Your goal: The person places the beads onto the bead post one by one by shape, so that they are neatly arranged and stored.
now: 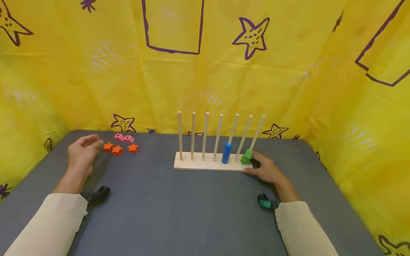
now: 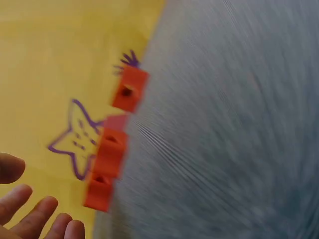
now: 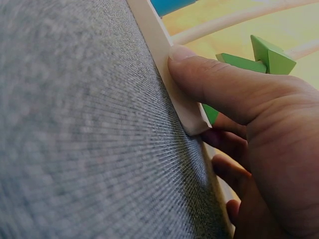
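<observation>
From the head camera, the right hand (image 1: 267, 170) grips the end of the wooden peg rack (image 1: 205, 164). The left hand (image 1: 81, 151), fingers loose and empty, hovers near three orange stars (image 1: 120, 148), likely the pieces to thread next; pink blocks (image 1: 124, 138) lie behind. The left wrist view, blurred, shows the stars (image 2: 112, 149) just ahead on the worktop (image 2: 224, 149). At the right wrist, the thumb (image 3: 214, 82) presses the rack's base edge (image 3: 174, 94) beside green pieces (image 3: 259, 57).

This looks like a small staged play or recording booth rather than a lived-in room. A yellow cloth (image 1: 288, 78) printed with purple starfish and outlined shapes closes in the far side and both the left and right. A grey felt-like tabletop (image 1: 179, 209) fills the near ground. On it stand a wooden base with 7 pegs (image 1: 208, 161) and toy blocks (image 1: 121, 144); what lies behind the cloth cannot be told.
</observation>
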### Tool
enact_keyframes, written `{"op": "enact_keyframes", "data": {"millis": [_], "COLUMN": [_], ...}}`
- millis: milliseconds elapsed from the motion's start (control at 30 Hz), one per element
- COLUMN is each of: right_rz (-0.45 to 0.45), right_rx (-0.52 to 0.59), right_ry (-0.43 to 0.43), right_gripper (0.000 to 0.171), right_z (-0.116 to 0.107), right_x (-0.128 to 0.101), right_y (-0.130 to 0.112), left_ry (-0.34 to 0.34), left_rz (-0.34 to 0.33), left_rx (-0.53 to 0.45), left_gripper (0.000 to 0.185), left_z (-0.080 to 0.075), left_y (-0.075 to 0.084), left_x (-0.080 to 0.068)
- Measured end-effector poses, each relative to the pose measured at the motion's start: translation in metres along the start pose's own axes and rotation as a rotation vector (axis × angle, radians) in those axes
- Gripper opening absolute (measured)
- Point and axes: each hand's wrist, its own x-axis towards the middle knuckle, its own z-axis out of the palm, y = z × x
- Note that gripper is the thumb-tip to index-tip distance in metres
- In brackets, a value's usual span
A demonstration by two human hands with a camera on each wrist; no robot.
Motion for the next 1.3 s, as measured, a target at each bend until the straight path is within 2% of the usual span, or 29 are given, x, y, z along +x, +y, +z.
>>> {"op": "enact_keyframes", "data": {"millis": [100,233,300,433,533,733,1000,1167,1300], "right_rz": [-0.015,-0.039,-0.034,-0.027,-0.023,-0.014,-0.009,0.007,0.005], "right_rx": [0.010,0.013,0.022,0.021,0.012,0.030,0.046,0.036,0.037], "right_ry": [0.011,0.020,0.024,0.027,0.030,0.018,0.014,0.009,0.012], "right_gripper": [0.082,0.080,0.080,0.080,0.080,0.080,0.080,0.081,0.081], "right_z": [0.000,0.000,-0.001,0.000,-0.001,0.000,0.003,0.002,0.001], "right_x": [0.000,0.000,-0.001,-0.002,-0.004,-0.006,-0.004,-0.003,-0.001], "right_y": [0.000,0.000,0.001,0.000,-0.001,0.000,0.001,0.000,0.000], "left_ry": [-0.016,0.003,0.003,0.010,0.017,-0.008,-0.084,-0.061,-0.017], "left_rz": [-0.050,-0.067,-0.036,0.040,0.075,0.106,0.150,0.163,0.166], "left_rx": [0.108,0.265,0.353,0.520,0.592,0.650,0.717,0.699,0.664], "left_gripper": [0.021,0.040,0.049,0.056,0.057,0.057,0.065,0.055,0.051], "left_z": [0.000,0.001,0.002,-0.001,0.000,0.000,-0.001,0.000,0.003], "left_y": [-0.011,-0.023,-0.027,-0.033,-0.035,-0.037,-0.039,-0.040,-0.040], "left_x": [0.010,0.019,0.021,0.021,0.020,0.018,0.017,0.016,0.015]}}
